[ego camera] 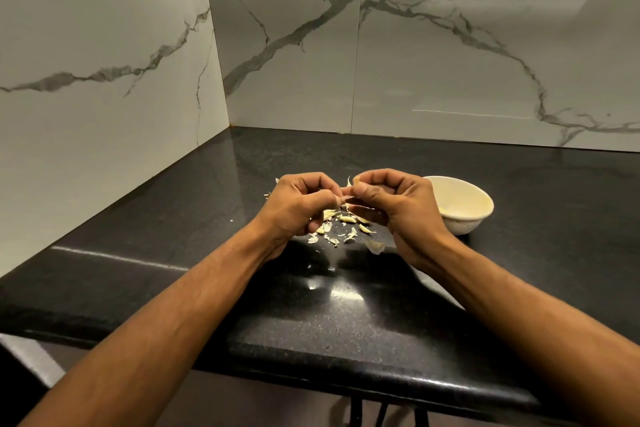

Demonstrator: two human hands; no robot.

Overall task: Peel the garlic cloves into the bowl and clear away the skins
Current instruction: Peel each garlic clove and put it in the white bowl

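— Both forearms reach over the near edge of the counter (346, 333); why bring your hands together out there?

— So the skins (341, 227) drop in one patch on the dark stone, right under my fingers. My left hand (301, 206) is curled and pinching one end of a garlic clove (347, 193); my right hand (388, 199) is curled too, pinching the other end, with a scrap of skin sticking up by its fingertips.

— And the bowl (464, 218)?

— Just beside my right hand, on the counter, so a bare clove has a short trip. Something pale lies inside; I can't tell how many cloves.

— How far along are you?

— Midway, I'd judge. Some pieces in the pile look like unpeeled cloves, and the skins are not yet cleared.
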